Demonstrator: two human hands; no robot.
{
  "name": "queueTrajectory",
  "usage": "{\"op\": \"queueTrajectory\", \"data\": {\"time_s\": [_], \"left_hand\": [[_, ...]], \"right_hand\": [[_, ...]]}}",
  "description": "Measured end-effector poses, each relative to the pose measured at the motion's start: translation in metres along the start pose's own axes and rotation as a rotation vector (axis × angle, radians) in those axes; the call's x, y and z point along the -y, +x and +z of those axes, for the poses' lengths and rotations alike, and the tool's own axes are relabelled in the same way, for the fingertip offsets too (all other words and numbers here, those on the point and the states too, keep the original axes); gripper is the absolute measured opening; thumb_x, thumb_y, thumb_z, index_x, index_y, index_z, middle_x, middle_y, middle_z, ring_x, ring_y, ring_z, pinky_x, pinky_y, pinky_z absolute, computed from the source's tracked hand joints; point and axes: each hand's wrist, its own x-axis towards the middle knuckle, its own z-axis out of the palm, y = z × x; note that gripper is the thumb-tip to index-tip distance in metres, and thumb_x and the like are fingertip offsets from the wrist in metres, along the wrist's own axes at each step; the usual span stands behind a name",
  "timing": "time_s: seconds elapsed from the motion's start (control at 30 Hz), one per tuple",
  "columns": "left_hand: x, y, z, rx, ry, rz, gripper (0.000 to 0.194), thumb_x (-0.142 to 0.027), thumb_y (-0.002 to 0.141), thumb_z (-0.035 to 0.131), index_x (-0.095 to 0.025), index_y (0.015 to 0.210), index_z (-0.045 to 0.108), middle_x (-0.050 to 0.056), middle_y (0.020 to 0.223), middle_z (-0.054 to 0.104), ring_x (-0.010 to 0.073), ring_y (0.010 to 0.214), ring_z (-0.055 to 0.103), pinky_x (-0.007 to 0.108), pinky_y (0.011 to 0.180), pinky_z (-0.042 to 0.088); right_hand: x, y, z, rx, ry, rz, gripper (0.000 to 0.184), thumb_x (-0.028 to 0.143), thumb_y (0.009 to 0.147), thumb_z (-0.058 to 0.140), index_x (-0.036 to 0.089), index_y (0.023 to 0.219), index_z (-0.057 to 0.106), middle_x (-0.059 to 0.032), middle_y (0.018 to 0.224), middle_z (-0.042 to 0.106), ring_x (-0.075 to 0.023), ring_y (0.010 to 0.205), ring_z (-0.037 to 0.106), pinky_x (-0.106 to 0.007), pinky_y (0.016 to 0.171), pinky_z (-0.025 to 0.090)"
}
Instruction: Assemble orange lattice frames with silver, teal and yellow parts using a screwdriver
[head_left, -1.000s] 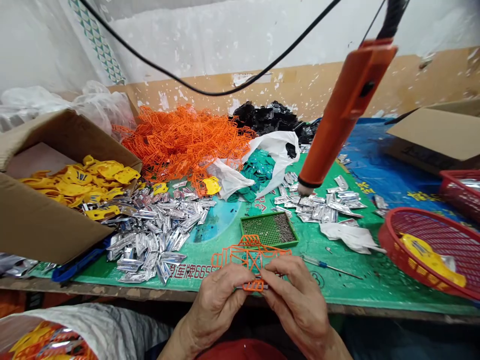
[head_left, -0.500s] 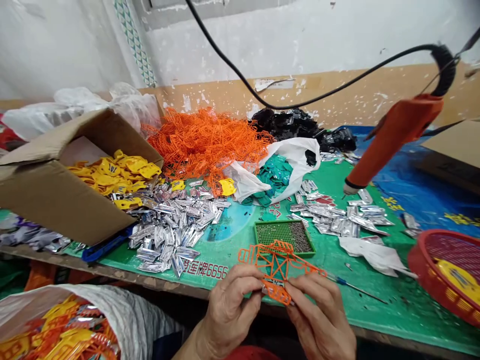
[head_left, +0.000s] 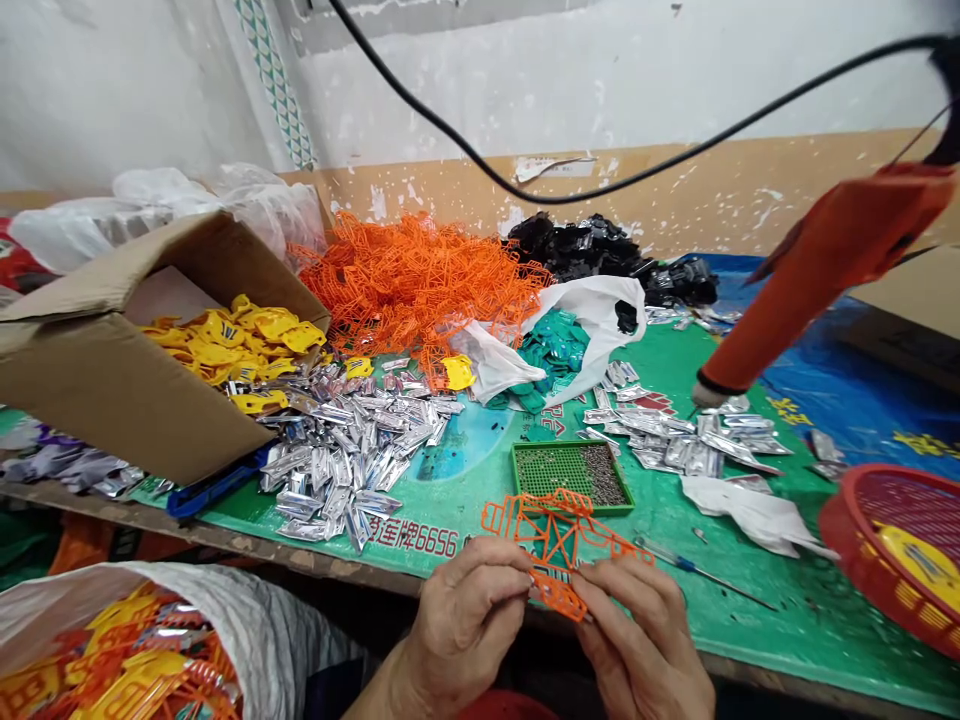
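Observation:
An orange plastic lattice frame (head_left: 551, 530) is held between both hands above the table's front edge. My left hand (head_left: 472, 610) pinches its near left side between thumb and fingers. On the other side, my right hand (head_left: 637, 625) grips the near right part. A small silvery piece shows at the fingertips; most of it is hidden. Just beyond the frame lies a green tray (head_left: 551, 472) with many small metal screws in its right part. To the right of my right hand, a screwdriver (head_left: 705, 570) with a blue handle rests on the green cloth.
An orange electric screwdriver (head_left: 817, 290) hangs at the right. Silvery pieces (head_left: 345, 450) lie left, beside a carton (head_left: 142, 390) of yellow parts. Orange frames (head_left: 420, 280) pile up behind. A red basket (head_left: 862, 540) stands right, a white sack (head_left: 262, 620) lower left.
The hanging electric screwdriver has swung to the right, its cable with it. Both hands keep hold of the orange frame, which has dipped slightly.

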Motion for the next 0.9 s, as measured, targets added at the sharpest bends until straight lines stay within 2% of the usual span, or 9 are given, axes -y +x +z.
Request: {"op": "queueTrajectory", "data": {"time_s": [0.23, 0.33, 0.4, 0.53, 0.63, 0.7, 0.77, 0.83, 0.9], "left_hand": [[0.006, -0.002, 0.0, 0.08, 0.049, 0.0, 0.027, 0.003, 0.082, 0.051, -0.02, 0.094, 0.06, 0.004, 0.081, 0.069, 0.012, 0.073, 0.067, 0.02, 0.068, 0.056], [0.008, 0.0, -0.002, 0.131, 0.117, -0.022, 0.03, 0.001, 0.082, 0.049, -0.019, 0.101, 0.06, 0.005, 0.083, 0.071, 0.0138, 0.074, 0.068, 0.022, 0.069, 0.056], [0.006, 0.002, -0.005, 0.243, 0.173, -0.07, 0.029, -0.001, 0.084, 0.047, -0.018, 0.101, 0.063, 0.006, 0.084, 0.071, 0.0149, 0.073, 0.068, 0.022, 0.066, 0.056], [-0.002, 0.011, -0.014, 0.496, 0.29, -0.14, 0.022, -0.007, 0.086, 0.048, -0.019, 0.078, 0.065, 0.004, 0.072, 0.067, 0.0165, 0.065, 0.064, 0.025, 0.059, 0.052], [-0.008, 0.019, -0.022, 0.592, 0.187, -0.179, 0.02, -0.006, 0.083, 0.053, -0.019, 0.075, 0.066, 0.003, 0.074, 0.067, 0.0162, 0.069, 0.062, 0.025, 0.063, 0.047], [-0.009, 0.025, -0.024, 0.642, 0.04, -0.337, 0.019, -0.006, 0.079, 0.057, -0.018, 0.068, 0.065, 0.0, 0.068, 0.063, 0.0141, 0.066, 0.057, 0.023, 0.061, 0.041], [-0.007, 0.029, -0.024, 0.673, -0.134, -0.621, 0.016, -0.01, 0.076, 0.059, -0.017, 0.062, 0.062, -0.005, 0.057, 0.05, 0.0106, 0.056, 0.046, 0.021, 0.052, 0.032], [-0.004, 0.032, -0.021, 0.698, -0.294, -0.886, 0.011, -0.017, 0.075, 0.059, -0.016, 0.064, 0.06, -0.007, 0.054, 0.039, 0.0086, 0.051, 0.034, 0.021, 0.047, 0.024], [-0.002, 0.033, -0.017, 0.717, -0.354, -1.013, 0.01, -0.022, 0.075, 0.056, -0.016, 0.067, 0.057, -0.008, 0.055, 0.036, 0.0082, 0.052, 0.029, 0.022, 0.046, 0.019]], "right_hand": [[-0.005, 0.0, 0.001, -0.007, 0.024, 0.011, 0.021, 0.01, 0.084, 0.06, 0.02, 0.1, 0.069, -0.0049, 0.085, 0.073, -0.02, 0.084, 0.062, -0.035, 0.073, 0.052], [-0.005, 0.0, 0.004, -0.012, 0.007, 0.007, 0.017, 0.012, 0.085, 0.06, 0.021, 0.097, 0.07, -0.0037, 0.082, 0.074, -0.0189, 0.08, 0.063, -0.035, 0.072, 0.052], [-0.005, 0.002, 0.006, -0.002, 0.005, -0.001, 0.012, 0.016, 0.087, 0.06, 0.02, 0.093, 0.069, -0.0033, 0.079, 0.074, -0.0184, 0.078, 0.063, -0.035, 0.071, 0.051], [-0.005, 0.012, 0.005, 0.105, 0.057, -0.007, 0.015, 0.02, 0.092, 0.053, 0.019, 0.087, 0.067, -0.003, 0.079, 0.072, -0.019, 0.08, 0.062, -0.036, 0.073, 0.048], [-0.004, 0.02, 0.002, 0.23, 0.194, 0.033, 0.014, 0.022, 0.092, 0.053, 0.019, 0.085, 0.064, -0.0022, 0.078, 0.069, -0.0185, 0.083, 0.06, -0.036, 0.076, 0.046], [-0.004, 0.025, 0.001, 0.337, 0.329, 0.097, 0.013, 0.023, 0.093, 0.053, 0.019, 0.084, 0.062, -0.0015, 0.076, 0.066, -0.0174, 0.082, 0.058, -0.035, 0.074, 0.046], [-0.004, 0.029, 0.001, 0.414, 0.453, 0.176, 0.017, 0.024, 0.094, 0.05, 0.019, 0.082, 0.06, -0.0011, 0.073, 0.061, -0.016, 0.079, 0.054, -0.033, 0.071, 0.045], [-0.006, 0.032, 0.004, 0.46, 0.559, 0.248, 0.021, 0.026, 0.096, 0.047, 0.018, 0.079, 0.058, -0.001, 0.073, 0.058, -0.015, 0.077, 0.052, -0.032, 0.069, 0.045], [-0.009, 0.034, 0.008, 0.501, 0.646, 0.307, 0.024, 0.029, 0.096, 0.047, 0.018, 0.075, 0.056, -0.0006, 0.072, 0.056, -0.0143, 0.076, 0.051, -0.031, 0.069, 0.045]]}}
